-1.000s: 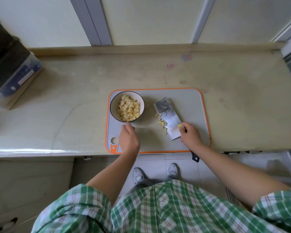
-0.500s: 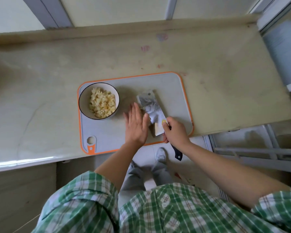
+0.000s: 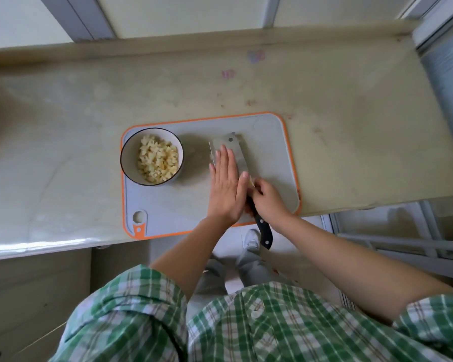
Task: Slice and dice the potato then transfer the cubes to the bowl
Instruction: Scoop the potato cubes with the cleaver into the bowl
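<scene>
Head view: left grip (image 3: 226, 184) flat on cleaver (image 3: 236, 148) blade, right grip (image 3: 268, 202) wrapped round its handle; potato cubes (image 3: 157, 163) look light, wet, slippery, so trap them against the steel

Beige countertop (image 3: 351, 126), green plaid shirt (image 3: 246, 330)

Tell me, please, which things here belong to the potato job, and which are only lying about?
Belonging to the job:
- cleaver, handle gripped by the right hand, left hand flat on its blade
- bowl holding potato cubes
- cutting board under both

Just lying about:
- pink marks on the counter
- grey-blue object at the right edge, unclear what it is
</scene>
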A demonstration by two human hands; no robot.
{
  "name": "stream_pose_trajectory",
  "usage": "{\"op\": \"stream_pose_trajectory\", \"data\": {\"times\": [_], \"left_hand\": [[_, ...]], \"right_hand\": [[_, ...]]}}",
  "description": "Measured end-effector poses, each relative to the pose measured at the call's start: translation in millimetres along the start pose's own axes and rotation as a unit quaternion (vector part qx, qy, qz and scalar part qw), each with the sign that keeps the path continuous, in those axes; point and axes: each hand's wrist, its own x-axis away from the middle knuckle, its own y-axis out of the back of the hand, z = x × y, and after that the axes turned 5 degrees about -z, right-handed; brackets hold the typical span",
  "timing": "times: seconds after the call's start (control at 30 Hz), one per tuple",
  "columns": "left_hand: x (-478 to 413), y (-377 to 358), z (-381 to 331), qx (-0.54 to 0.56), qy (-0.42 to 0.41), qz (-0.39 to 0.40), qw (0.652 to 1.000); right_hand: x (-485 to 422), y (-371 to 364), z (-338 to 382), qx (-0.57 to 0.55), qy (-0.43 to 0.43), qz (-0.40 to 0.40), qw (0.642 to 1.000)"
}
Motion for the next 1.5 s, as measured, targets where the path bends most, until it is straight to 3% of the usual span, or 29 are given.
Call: {"op": "stream_pose_trajectory", "data": {"times": [0.27, 0.57, 0.83, 1.1, 1.27, 1.5], "left_hand": [[-17, 58, -19, 0.039, -0.035, -0.06, 0.997], [-5, 127, 29, -0.032, 0.008, -0.149, 0.988], [21, 130, 58, -0.194, -0.066, -0.024, 0.978], [16, 135, 72, -0.259, 0.032, -0.004, 0.965], [12, 140, 64, -0.242, -0.003, -0.065, 0.968], [-4, 133, 53, -0.238, -0.008, -0.038, 0.97]], "right_hand": [[-7, 7, 54, -0.052, 0.059, 0.028, 0.997], [-6, -37, 100, -0.007, 0.1, 0.07, 0.992], [1, -66, 98, 0.026, 0.091, 0.072, 0.993], [3, -62, 92, 0.017, 0.079, 0.031, 0.996], [7, -58, 92, 0.048, 0.097, 0.017, 0.994], [14, -58, 94, 0.072, 0.117, 0.039, 0.99]]}}
